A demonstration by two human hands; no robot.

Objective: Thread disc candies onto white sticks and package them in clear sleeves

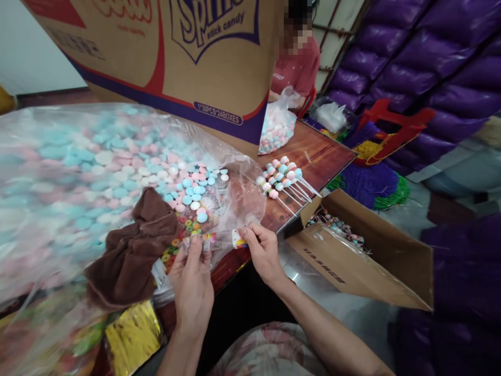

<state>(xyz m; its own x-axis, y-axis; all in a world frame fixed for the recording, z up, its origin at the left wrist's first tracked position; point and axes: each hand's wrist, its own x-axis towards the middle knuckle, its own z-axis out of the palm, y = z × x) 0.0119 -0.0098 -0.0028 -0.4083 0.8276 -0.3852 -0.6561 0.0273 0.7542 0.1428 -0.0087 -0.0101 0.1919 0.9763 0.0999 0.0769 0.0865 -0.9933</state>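
Two hands worked at counter (313,156) edge: your left hand (192,284) fingers pinched small candy wrapper (199,240), your right hand (263,249) fingers gripped second wrapper (238,241). Risk: loose pinch could drop wrapper off edge. Beyond: one brown cloth (135,245), roughly a dozen finished lollipops (284,180).

Both hands, left hand (192,277) and right hand (263,249), pinch small wrappers (238,241) beside the candy bag (78,177) (brown cloth (136,245) on it).
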